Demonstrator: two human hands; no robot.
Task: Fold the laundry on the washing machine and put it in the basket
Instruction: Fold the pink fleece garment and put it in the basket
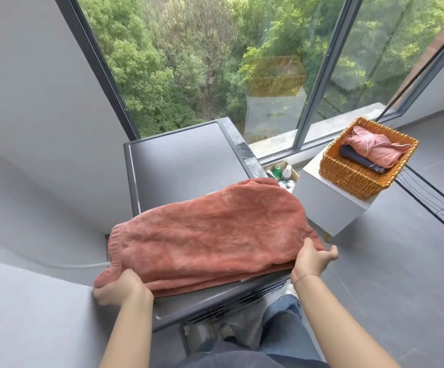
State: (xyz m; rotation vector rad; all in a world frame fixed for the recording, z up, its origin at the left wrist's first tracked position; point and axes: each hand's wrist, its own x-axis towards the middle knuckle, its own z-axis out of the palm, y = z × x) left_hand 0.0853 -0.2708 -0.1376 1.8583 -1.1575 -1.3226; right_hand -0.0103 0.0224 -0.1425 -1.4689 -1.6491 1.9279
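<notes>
A folded towel lies at the washer's front edge. The left hand grips its near left corner; the right hand grips its near right corner. The basket sits well apart, to the right.

The terracotta fleece garment is plush, nappy cloth with ribbed knit at its hem. The washing machine top is smooth matt dark grey, its right edge strip glossy. The basket is rough woven wicker, holding soft pink cloth. The white pedestal looks smooth and matt
</notes>
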